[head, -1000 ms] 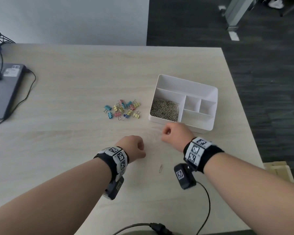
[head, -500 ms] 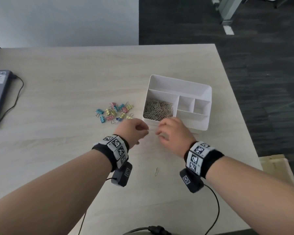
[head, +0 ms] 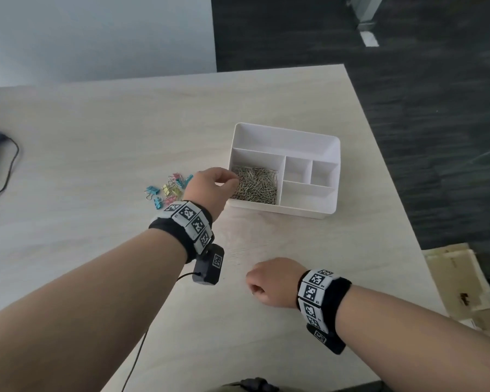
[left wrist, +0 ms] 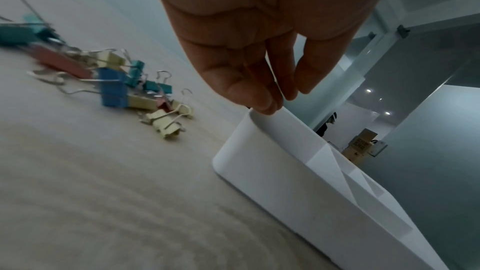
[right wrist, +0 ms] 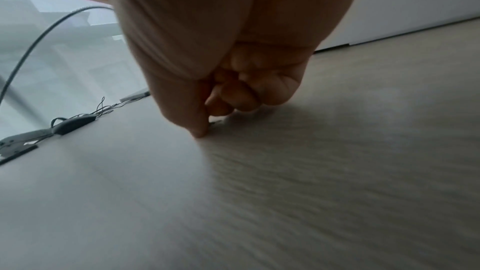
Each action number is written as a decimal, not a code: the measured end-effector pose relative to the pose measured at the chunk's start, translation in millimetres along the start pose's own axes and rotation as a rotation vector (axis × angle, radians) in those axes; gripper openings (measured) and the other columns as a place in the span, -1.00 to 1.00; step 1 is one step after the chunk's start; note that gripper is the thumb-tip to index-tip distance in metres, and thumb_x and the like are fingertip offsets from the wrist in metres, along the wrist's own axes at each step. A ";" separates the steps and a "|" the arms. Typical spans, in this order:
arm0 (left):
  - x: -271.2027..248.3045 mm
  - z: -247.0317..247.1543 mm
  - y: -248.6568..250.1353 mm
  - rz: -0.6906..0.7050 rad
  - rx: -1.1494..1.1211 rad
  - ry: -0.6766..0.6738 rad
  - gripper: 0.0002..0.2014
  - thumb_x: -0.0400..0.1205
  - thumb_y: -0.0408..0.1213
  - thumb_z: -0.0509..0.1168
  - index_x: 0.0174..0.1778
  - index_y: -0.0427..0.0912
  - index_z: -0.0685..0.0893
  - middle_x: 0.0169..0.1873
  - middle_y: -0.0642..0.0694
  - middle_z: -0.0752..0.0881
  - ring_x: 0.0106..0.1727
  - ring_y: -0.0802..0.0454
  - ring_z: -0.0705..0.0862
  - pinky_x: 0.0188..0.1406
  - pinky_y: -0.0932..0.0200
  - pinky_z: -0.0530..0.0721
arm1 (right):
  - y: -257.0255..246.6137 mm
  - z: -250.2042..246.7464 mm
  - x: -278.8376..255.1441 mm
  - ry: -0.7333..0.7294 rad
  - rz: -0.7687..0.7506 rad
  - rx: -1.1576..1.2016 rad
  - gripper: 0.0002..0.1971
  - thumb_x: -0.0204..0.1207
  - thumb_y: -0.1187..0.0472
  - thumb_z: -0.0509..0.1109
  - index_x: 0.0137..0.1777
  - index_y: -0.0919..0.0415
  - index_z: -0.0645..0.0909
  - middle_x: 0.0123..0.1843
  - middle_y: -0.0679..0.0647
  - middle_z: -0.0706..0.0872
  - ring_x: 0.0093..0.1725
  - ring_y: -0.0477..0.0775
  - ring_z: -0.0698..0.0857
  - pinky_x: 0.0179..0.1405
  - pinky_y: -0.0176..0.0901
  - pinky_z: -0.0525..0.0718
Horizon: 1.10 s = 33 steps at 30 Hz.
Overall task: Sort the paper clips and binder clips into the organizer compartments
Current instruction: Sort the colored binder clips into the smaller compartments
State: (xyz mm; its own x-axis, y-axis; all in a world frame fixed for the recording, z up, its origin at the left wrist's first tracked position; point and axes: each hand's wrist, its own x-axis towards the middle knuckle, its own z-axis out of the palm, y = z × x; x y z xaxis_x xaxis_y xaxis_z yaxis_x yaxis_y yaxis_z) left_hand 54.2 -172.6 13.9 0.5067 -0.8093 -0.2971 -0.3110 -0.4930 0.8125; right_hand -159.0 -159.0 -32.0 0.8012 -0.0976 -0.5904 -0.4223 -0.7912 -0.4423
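- The left hand (head: 210, 188) is held over the near-left corner of the white organizer (head: 309, 213); its fingers (left wrist: 262, 98) are drawn together in a pinch above the wall, but whether a clip is pinched cannot be told.
- The paper clips (head: 255, 183) are heaped in the large left compartment; the other compartments appear empty.
- The binder clips (head: 167, 190) are left in a coloured pile on the tabletop (head: 96, 137), just left of the organizer.
- The right hand (head: 269, 281) is lowered to the near tabletop, its fingers (right wrist: 200, 128) curled and pressed down on something small and thin, probably a stray paper clip; a firm grip is not shown.
- Risk: a flat clip may be slid away rather than lifted, since little edge is offered to the fingertips.
- Risk: a clip released so close to the wall could be dropped outside it.
- Risk: binder clips could be mixed into the paper-clip compartment if the nearest compartment is chosen.
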 end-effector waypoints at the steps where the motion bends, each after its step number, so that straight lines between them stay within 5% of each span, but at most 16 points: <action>1: -1.8 -1.9 -5.9 -0.007 0.010 0.015 -0.88 0.59 -0.09 0.34 -0.07 0.09 0.79 -0.18 0.20 0.77 -0.21 0.07 0.76 -0.06 -0.07 0.82 | -0.7 -0.9 1.3 -0.007 0.020 0.016 -0.89 0.51 0.18 0.26 -0.04 0.07 0.61 0.04 0.03 0.68 -0.04 0.17 0.65 -0.05 -0.03 0.62; 7: -19.0 -15.2 -42.5 -0.093 0.031 0.053 -0.89 0.60 -0.14 0.32 -0.11 0.09 0.77 -0.24 0.21 0.73 -0.20 0.16 0.69 0.00 -0.02 0.79 | 2.9 -12.8 8.4 0.012 0.076 -0.049 -0.97 0.42 0.12 0.29 -0.19 -0.02 0.48 -0.03 0.02 0.68 -0.11 0.19 0.64 -0.11 -0.01 0.63; 13: -37.7 -39.7 -75.2 -0.165 0.062 0.098 -0.90 0.62 -0.15 0.32 -0.12 0.10 0.76 -0.18 0.20 0.74 -0.28 0.10 0.67 -0.29 0.19 0.62 | 15.5 -76.6 14.4 0.741 0.183 0.237 -0.94 0.43 0.05 0.33 -0.18 -0.01 0.57 -0.29 -0.10 0.68 -0.28 0.01 0.63 -0.25 -0.05 0.67; 16: -43.3 -55.7 -90.0 -0.187 0.095 0.148 -0.90 0.60 -0.18 0.34 -0.10 0.11 0.75 -0.12 0.21 0.74 -0.28 0.15 0.67 -0.36 0.26 0.54 | 26.2 -109.5 22.8 0.910 0.267 0.367 -0.99 0.46 0.12 0.39 -0.15 0.00 0.62 -0.31 -0.13 0.70 -0.33 -0.03 0.65 -0.27 -0.08 0.69; 22: -41.6 -80.6 -114.3 -0.192 0.253 0.190 -0.72 0.53 -0.13 0.40 0.16 0.08 0.62 0.19 0.05 0.56 -0.14 0.06 0.68 -0.09 0.13 0.63 | 18.2 -120.1 44.5 0.929 0.169 0.332 -0.90 0.48 0.18 0.43 -0.03 0.04 0.69 -0.15 -0.09 0.70 -0.29 -0.16 0.56 -0.14 -0.11 0.68; 26: -29.7 -93.5 -114.9 -0.255 0.391 0.117 -0.38 0.45 0.00 0.46 0.43 0.10 0.42 0.43 -0.01 0.35 -0.25 0.03 0.69 -0.30 0.15 0.62 | -18.7 -114.3 70.7 0.720 0.009 0.232 -0.84 0.54 0.12 0.36 0.09 0.07 0.66 0.05 -0.10 0.63 -0.29 -0.27 0.54 -0.16 -0.23 0.57; 29: -15.2 -100.5 -113.2 -0.258 0.490 0.026 -0.16 0.40 0.03 0.50 0.57 0.17 0.25 0.52 -0.04 0.22 -0.22 -0.02 0.70 -0.36 0.16 0.62 | -39.3 -114.2 96.0 0.623 -0.054 0.166 -0.72 0.53 0.08 0.34 0.21 0.09 0.62 0.23 -0.01 0.57 0.07 -0.01 0.64 0.12 -0.05 0.65; 33: 9.7 -108.7 -108.5 -0.202 0.617 -0.071 -0.01 0.32 0.03 0.54 0.62 0.22 0.12 0.53 -0.07 0.18 0.01 -0.14 0.71 -0.16 0.06 0.75 | -53.9 -122.7 131.4 0.530 0.029 0.161 -0.42 0.47 0.08 0.42 0.51 0.08 0.44 0.58 0.12 0.35 0.55 0.19 0.34 0.56 0.11 0.36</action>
State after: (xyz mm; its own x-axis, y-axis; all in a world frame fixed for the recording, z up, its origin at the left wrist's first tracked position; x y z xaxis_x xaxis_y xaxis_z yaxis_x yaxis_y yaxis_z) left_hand 180.2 -92.3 -22.6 0.5558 -0.6901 -0.4635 -0.6304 -0.7133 0.3062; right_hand 21.0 -203.2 -2.9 0.8745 -0.4413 -0.2015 -0.4734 -0.6857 -0.5529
